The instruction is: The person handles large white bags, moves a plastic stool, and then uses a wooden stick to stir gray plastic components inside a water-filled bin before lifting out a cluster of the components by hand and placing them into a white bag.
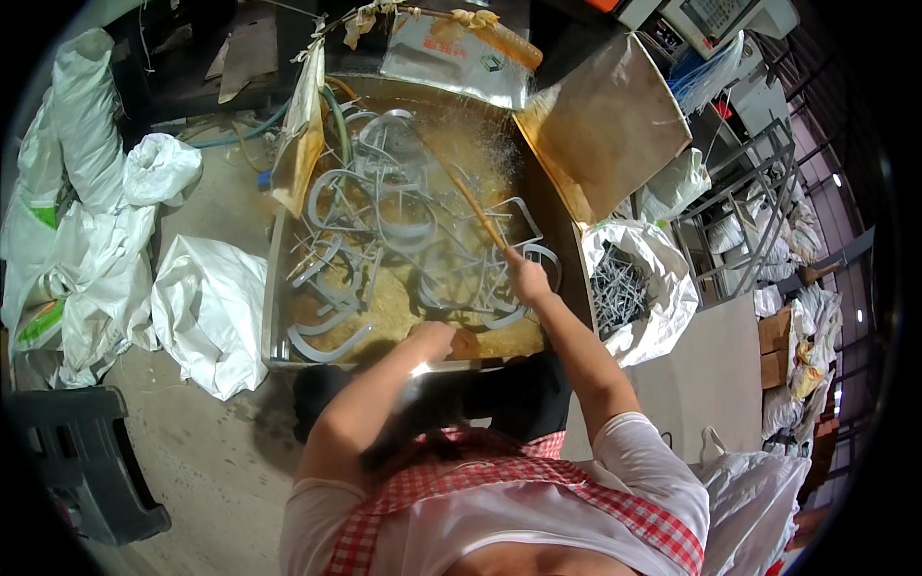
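A long wooden stick is gripped in my right hand, with its far end slanting up and left into a tub of cloudy yellow-brown water. Curved grey strips and thin grey rods lie tangled in the water around it. My left hand is closed low at the tub's near edge, beside a brown patch. Whatever its fingers hold, if anything, is hidden. Water sprays down at the tub's far right from near a pipe with a wrapped end.
On the right, an open white sack holds many grey metal pieces. A stained board leans out from the tub's right rim. White sacks stand to the left, above a dark plastic stool. Hoses enter at the far left corner.
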A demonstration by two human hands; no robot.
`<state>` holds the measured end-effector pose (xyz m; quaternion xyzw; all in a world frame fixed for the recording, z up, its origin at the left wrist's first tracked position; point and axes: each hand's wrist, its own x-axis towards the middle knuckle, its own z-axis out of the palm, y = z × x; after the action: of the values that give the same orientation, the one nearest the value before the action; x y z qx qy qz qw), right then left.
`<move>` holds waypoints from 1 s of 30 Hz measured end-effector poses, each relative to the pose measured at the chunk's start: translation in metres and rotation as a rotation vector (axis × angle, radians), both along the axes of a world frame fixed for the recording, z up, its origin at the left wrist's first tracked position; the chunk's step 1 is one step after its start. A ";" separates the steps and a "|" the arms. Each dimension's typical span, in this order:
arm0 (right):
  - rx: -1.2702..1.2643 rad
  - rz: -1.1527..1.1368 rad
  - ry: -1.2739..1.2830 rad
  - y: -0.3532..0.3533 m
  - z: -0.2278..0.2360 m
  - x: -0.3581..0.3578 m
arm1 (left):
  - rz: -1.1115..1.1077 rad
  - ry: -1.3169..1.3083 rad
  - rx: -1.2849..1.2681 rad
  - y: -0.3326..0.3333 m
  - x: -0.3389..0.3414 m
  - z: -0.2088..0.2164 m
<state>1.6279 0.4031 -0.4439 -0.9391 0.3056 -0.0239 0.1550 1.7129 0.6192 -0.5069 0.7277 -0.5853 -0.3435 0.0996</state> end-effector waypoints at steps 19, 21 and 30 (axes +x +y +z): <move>-0.043 -0.136 -0.170 0.009 0.031 -0.010 | 0.093 0.021 -0.095 0.006 -0.001 0.007; 0.013 -0.172 -0.107 0.015 0.044 0.015 | 0.095 0.020 -0.062 0.007 0.002 0.009; -0.017 0.011 0.100 0.014 0.036 0.027 | 0.079 0.014 -0.048 0.010 0.006 0.010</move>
<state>1.6546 0.4172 -0.4081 -0.9421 0.3078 0.0212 0.1315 1.7186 0.6295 -0.4965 0.7453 -0.5632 -0.3304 0.1347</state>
